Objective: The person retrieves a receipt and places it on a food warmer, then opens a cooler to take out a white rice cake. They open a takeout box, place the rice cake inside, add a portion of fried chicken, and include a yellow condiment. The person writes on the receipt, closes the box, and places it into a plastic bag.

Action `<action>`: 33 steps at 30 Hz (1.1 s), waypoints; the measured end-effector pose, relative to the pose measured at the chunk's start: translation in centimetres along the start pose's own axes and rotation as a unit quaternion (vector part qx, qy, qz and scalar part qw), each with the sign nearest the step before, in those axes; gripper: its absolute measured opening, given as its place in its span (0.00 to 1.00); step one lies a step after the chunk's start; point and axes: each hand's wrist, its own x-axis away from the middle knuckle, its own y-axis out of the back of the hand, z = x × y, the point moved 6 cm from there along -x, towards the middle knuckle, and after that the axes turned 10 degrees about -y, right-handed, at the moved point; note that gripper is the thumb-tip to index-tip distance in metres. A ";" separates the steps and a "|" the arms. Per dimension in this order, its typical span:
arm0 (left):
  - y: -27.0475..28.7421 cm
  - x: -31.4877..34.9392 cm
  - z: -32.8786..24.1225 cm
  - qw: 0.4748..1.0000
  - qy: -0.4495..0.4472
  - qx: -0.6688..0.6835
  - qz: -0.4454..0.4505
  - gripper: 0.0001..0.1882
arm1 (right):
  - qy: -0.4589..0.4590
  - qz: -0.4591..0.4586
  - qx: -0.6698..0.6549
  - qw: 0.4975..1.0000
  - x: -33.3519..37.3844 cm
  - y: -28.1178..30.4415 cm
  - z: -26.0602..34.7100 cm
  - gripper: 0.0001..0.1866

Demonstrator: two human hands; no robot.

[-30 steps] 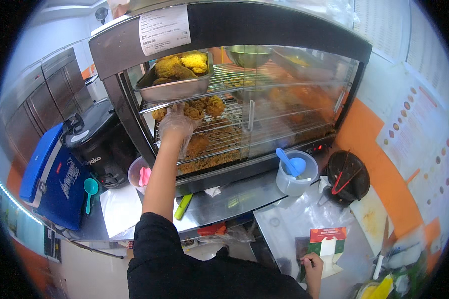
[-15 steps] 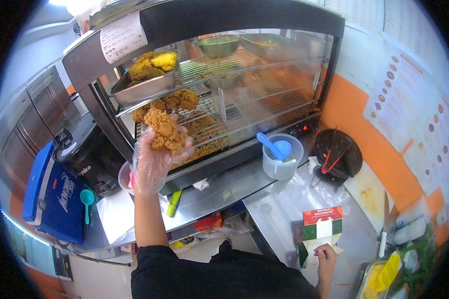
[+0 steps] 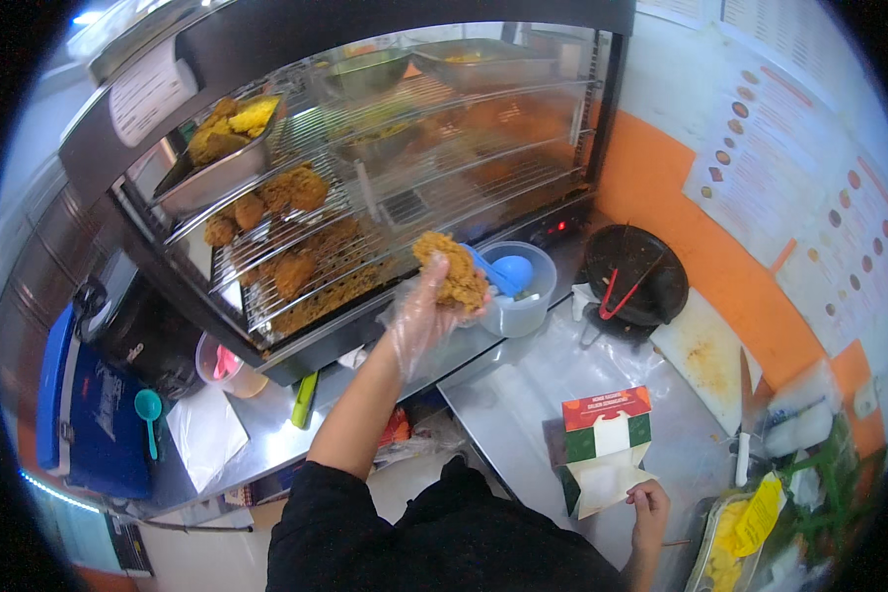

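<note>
A craggy golden piece of fried chicken (image 3: pixel 451 272) is held in my left hand (image 3: pixel 426 314), which wears a clear plastic glove. The hand hangs just in front of the display warmer (image 3: pixel 350 326), beside a clear tub (image 3: pixel 516 314) with blue scoops in it. My right hand (image 3: pixel 648 508), bare, has its fingers curled at the flap of an open paper box (image 3: pixel 607 444) in red, green and white. The box rests on the steel counter at the right.
More fried chicken (image 3: pixel 291 189) lies on the warmer's racks, near a metal pan (image 3: pixel 217 173). A dark pan (image 3: pixel 636 276) with red-handled tongs and a stained cutting board (image 3: pixel 705 360) stand at right. A blue cooler (image 3: pixel 99 414) and a pink-handled tub (image 3: pixel 229 370) are left.
My left hand has carried the chicken rightward, away from the warmer's opening to beside the clear tub. My right hand stays at the box. The view has shifted a little.
</note>
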 end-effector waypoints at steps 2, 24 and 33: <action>-0.6 -2.8 3.3 0.998 0.051 0.002 0.029 0.29 | -0.003 -0.022 -0.008 1.000 -0.5 0.1 0.3 0.08; -19.1 -20.1 34.7 0.770 0.220 -0.399 0.446 0.39 | -0.111 -0.352 -0.074 0.927 0.3 0.0 -0.9 0.11; -14.4 -24.9 32.7 0.593 0.063 -0.683 0.422 0.44 | -0.118 -0.279 0.081 0.949 -5.4 2.5 1.7 0.08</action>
